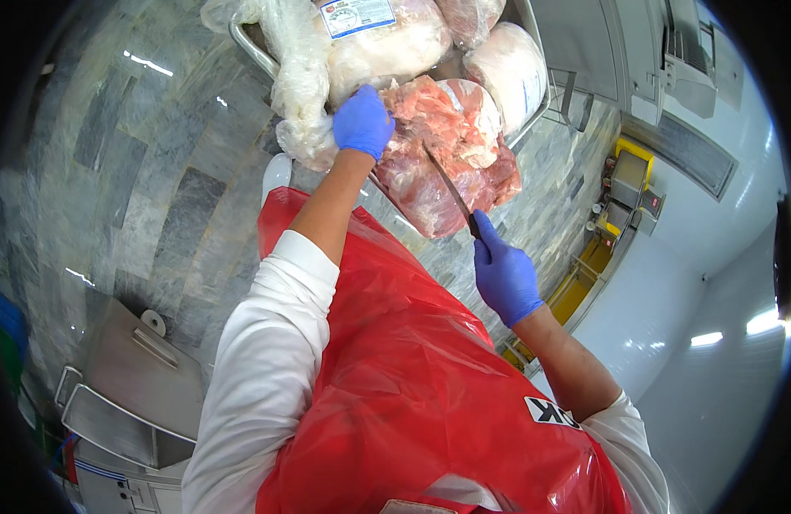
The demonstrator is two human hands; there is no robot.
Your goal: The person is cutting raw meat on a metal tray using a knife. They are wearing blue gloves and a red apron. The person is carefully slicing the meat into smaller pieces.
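A large slab of raw meat (438,193), pink with pale fat, lies at the near edge of a metal tray. My left hand (364,122), in a blue glove, is closed at the meat's left edge, beside crumpled clear plastic wrap (303,94); its fingertips are partly hidden. In my right hand (507,272), also blue-gloved, is the dark handle of a knife (449,187). The narrow blade points up and left, its tip over the middle of the meat.
Plastic-wrapped meat packs (391,38) fill the metal tray (539,107), one with a white-and-blue label. A stainless steel cart (134,377) stands at lower left on the grey tiled floor (198,214). Steel cabinets (584,51) and yellow-framed equipment (631,163) stand to the right.
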